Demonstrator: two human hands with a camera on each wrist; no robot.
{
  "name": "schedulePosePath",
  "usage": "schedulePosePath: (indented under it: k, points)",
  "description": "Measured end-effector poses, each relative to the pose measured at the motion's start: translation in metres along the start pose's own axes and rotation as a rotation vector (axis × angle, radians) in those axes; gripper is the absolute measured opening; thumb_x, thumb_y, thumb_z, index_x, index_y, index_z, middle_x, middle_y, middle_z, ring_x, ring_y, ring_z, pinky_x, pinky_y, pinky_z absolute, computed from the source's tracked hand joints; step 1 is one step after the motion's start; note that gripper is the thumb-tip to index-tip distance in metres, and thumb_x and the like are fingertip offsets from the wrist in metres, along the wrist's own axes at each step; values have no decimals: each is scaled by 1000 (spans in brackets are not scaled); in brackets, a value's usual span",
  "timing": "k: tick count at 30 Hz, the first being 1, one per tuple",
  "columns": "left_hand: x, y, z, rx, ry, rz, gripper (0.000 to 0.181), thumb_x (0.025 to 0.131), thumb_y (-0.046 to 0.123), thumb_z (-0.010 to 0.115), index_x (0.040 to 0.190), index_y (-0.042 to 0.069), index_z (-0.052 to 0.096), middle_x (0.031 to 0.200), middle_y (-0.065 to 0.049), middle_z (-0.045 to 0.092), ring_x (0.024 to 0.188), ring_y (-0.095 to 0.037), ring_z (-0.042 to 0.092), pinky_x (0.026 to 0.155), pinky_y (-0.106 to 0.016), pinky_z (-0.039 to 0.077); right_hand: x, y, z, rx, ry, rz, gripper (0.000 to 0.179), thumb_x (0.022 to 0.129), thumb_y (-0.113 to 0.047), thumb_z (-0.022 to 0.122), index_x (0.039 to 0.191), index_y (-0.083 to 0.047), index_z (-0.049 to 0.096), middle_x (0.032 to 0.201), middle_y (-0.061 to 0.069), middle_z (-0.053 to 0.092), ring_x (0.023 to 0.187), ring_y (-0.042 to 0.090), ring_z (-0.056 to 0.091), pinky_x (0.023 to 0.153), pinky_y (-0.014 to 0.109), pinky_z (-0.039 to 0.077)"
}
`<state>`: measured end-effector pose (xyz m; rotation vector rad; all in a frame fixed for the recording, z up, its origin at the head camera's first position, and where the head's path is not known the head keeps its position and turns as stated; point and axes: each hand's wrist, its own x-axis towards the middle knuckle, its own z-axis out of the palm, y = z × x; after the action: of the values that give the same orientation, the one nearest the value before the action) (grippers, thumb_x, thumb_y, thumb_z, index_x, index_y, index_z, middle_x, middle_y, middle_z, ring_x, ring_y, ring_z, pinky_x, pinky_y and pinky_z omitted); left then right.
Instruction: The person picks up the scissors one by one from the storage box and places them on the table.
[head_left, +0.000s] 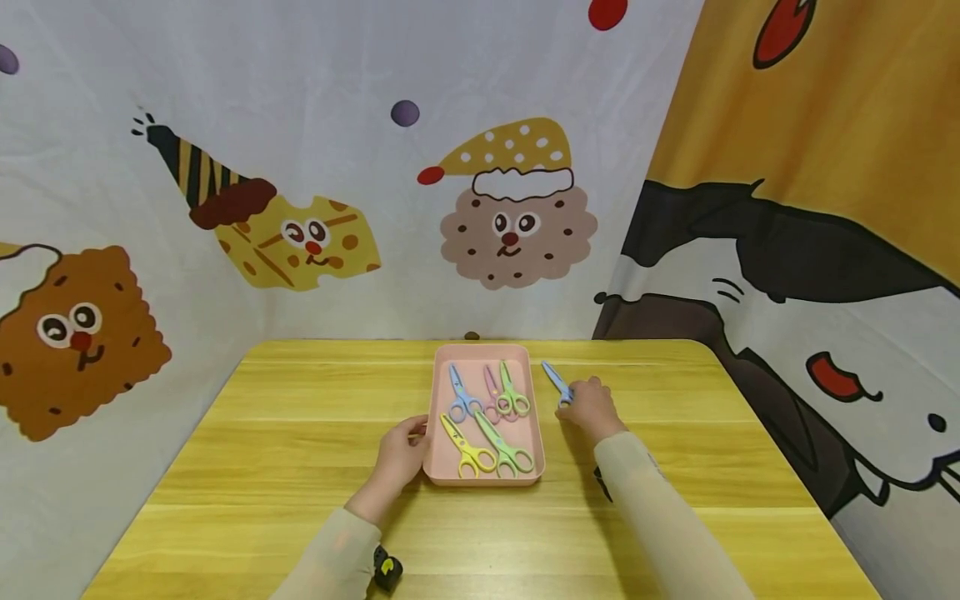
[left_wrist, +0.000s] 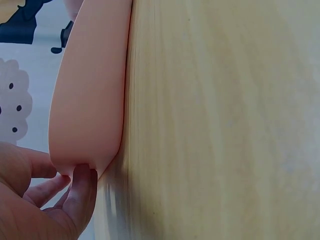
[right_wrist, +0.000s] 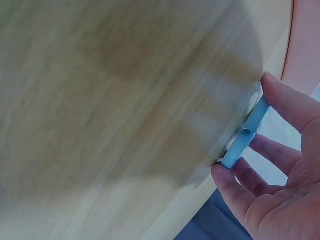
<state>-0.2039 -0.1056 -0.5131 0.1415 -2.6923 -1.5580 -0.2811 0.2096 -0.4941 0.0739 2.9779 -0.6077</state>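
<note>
A pink tray (head_left: pixel 483 481) lies on the table with several child-size scissors in it. Yellow scissors (head_left: pixel 459 439) and green scissors (head_left: pixel 491 435) are in its near half; blue scissors (head_left: pixel 457 392), pink-purple scissors (head_left: pixel 491 380) and smaller green scissors (head_left: pixel 506 382) are in its far half. My left hand (head_left: pixel 401 450) holds the tray's near left side, thumb and bent fingers around the corner in the left wrist view. Right of the tray, my right hand (head_left: pixel 592 407) pinches the handle of blue scissors (head_left: pixel 553 377), blades pointing away. In the right wrist view the blue handle (right_wrist: pixel 239 147) sits between thumb and fingers.
The wood-grain table (head_left: pixel 300 400) runs back to a white cloth wall (head_left: pixel 322 67) printed with cartoon food. A printed curtain (head_left: pixel 825 150) hangs at the right. Black devices sit on both wrists, such as the left wrist device (head_left: pixel 387 570).
</note>
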Motion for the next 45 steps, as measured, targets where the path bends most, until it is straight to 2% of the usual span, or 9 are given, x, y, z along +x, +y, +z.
schedulePosePath:
  k: [3,15,20,26,32,41,45]
  points:
    - [0,0,-1,0,-3,-2,34,90,2,58,123,-2,59,106,-18,64,91,-25,63,77,-34,56,2,1,0,-14,-3,-5,50,74,-27,79,113,0,63,100,20,50,92,36,45,76,47,43]
    - [-1,2,-2,3,-7,7,33,89,2,59,122,-3,59,105,-19,65,91,-24,63,77,-33,56,4,2,2,-16,5,-17,48,73,-29,81,110,-2,65,100,19,50,91,36,46,76,46,42]
    - [-1,2,-2,3,1,6,33,89,1,59,122,-3,60,104,-18,65,88,-23,63,75,-32,55,6,3,3,-8,1,-20,51,73,-29,81,113,-1,64,101,20,50,91,36,45,75,46,42]
    - [0,0,-1,-5,-1,-18,34,89,2,59,123,-2,59,105,-18,64,88,-23,62,75,-32,56,5,3,3,10,-13,-2,55,74,-28,80,119,-1,63,105,22,49,93,36,44,77,46,42]
    - [0,0,0,-13,-13,-31,35,90,3,58,125,-3,58,107,-19,63,89,-22,62,75,-31,56,3,3,4,-4,-10,7,54,73,-29,80,116,-1,63,104,22,48,94,37,44,78,47,43]
    - [-2,2,-1,-16,-17,-31,35,91,4,57,125,-3,57,109,-20,62,92,-24,62,77,-33,56,2,2,4,-2,-18,10,63,76,-30,78,128,-2,56,115,24,46,103,39,41,80,48,44]
    - [-2,2,-1,-17,-19,-34,35,91,4,57,125,-2,57,110,-20,62,93,-24,62,78,-33,56,0,3,4,-22,16,-20,66,77,-30,77,132,-3,52,125,26,44,110,41,40,81,50,45]
